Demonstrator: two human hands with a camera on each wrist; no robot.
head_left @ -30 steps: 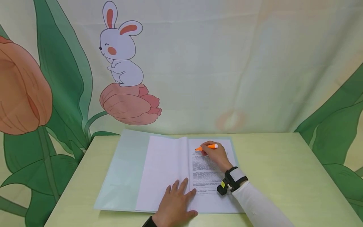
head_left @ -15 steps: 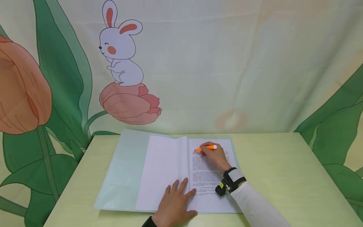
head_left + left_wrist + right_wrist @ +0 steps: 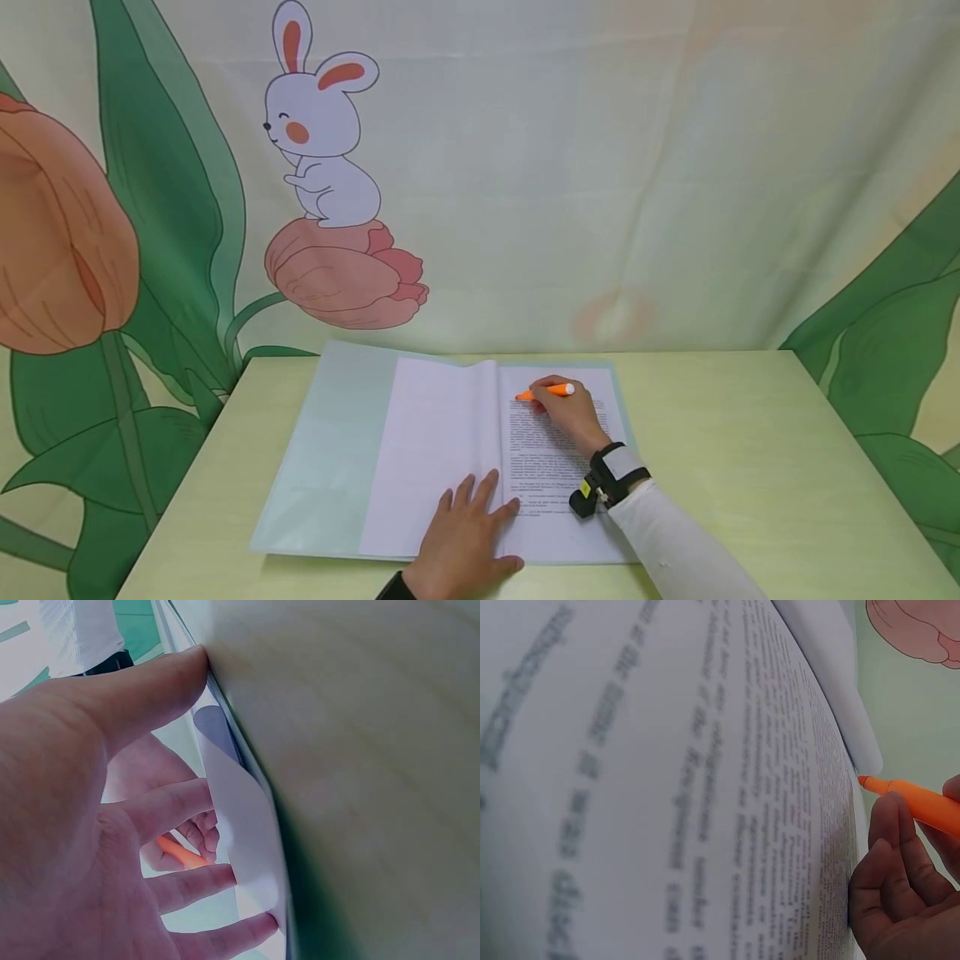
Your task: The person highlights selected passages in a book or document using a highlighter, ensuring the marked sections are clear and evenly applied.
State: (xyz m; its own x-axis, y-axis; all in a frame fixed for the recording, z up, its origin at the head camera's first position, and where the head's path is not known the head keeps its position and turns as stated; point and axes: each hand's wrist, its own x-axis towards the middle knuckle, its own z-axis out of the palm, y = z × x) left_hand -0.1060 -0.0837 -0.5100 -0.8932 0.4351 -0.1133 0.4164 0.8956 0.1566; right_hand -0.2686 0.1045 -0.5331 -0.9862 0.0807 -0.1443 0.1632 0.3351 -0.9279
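An orange highlighter (image 3: 555,391) with a white end is pinched in my right hand (image 3: 570,414), its tip at the top left of the printed text. The printed page (image 3: 547,533) is the right side of an open document in a pale green folder (image 3: 322,467). My left hand (image 3: 465,542) rests with spread fingers across the fold, at the lower edge of the blank left page (image 3: 435,433). In the left wrist view, its fingertips (image 3: 266,924) touch the paper. The right wrist view shows the highlighter's tip (image 3: 864,781) right by the page surface.
The folder lies on a light yellow table (image 3: 735,450) that reaches back to a hanging cloth (image 3: 525,167) printed with a rabbit and tulips. A black wrist camera (image 3: 585,500) sits on the right wrist, above the lower text lines.
Over the last second, my right hand and the highlighter have shifted very slightly at the top of the text. The left hand stays in place.
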